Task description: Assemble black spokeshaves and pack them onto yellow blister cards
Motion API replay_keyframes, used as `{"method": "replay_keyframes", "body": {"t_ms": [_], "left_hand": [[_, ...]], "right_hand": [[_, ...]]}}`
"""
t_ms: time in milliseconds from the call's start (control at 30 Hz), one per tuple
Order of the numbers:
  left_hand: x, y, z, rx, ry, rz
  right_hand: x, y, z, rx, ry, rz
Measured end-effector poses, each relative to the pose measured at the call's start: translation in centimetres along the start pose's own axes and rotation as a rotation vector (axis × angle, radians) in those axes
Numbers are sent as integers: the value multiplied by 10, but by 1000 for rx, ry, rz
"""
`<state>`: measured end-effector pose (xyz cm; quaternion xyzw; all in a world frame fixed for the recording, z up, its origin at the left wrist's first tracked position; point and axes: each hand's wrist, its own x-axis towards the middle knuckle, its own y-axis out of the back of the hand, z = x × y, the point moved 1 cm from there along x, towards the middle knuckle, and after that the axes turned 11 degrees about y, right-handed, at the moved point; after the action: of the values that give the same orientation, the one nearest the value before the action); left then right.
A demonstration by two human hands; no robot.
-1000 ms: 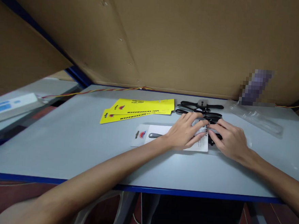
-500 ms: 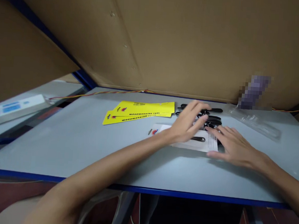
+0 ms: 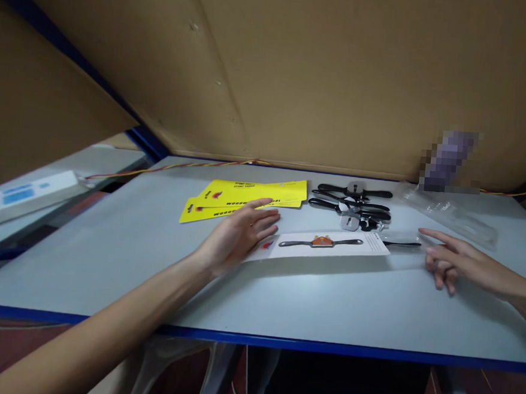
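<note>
A white card (image 3: 365, 244) printed with a spokeshave picture lies in front of me, slightly tilted. Against its left end is my left hand (image 3: 237, 234), fingers stretched out and apart, with the fingertips near the yellow cards (image 3: 245, 197). From under the card's right end, clear plastic (image 3: 402, 237) sticks out with a thin black handle in it. My right hand (image 3: 459, 262) is beside that plastic, index finger extended and the others loosely bent, with nothing visible in it. Several black spokeshaves (image 3: 353, 192) lie behind the card, with metal plates and small screws among them.
A clear plastic package (image 3: 451, 216) lies at the back right, near a blurred purple object (image 3: 450, 161). A brown board wall (image 3: 321, 75) closes off the back. A power strip (image 3: 24, 192) is on the left, with a twisted cable (image 3: 179, 164) along the back edge.
My left hand has moved left from the spokeshaves to the card's left end. My right hand has moved right, off the card. The spokeshaves and card picture are now uncovered.
</note>
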<state>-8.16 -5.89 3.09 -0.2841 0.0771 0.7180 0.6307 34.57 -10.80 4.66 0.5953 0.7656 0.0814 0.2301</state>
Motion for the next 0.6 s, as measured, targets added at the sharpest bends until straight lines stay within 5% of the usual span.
{"method": "replay_keyframes", "body": {"t_ms": [200,433,600], "left_hand": [[11,-12,-14,-54,-148,-84],[19,-14,-13,-219,-293,-34],[23,-23,-14,-298,-291,-59]], "right_hand": [[14,-12,-11,343,-161,86],[0,-11,4,448,-78,-3],[-4,-26,-2,573,-18,52]]}}
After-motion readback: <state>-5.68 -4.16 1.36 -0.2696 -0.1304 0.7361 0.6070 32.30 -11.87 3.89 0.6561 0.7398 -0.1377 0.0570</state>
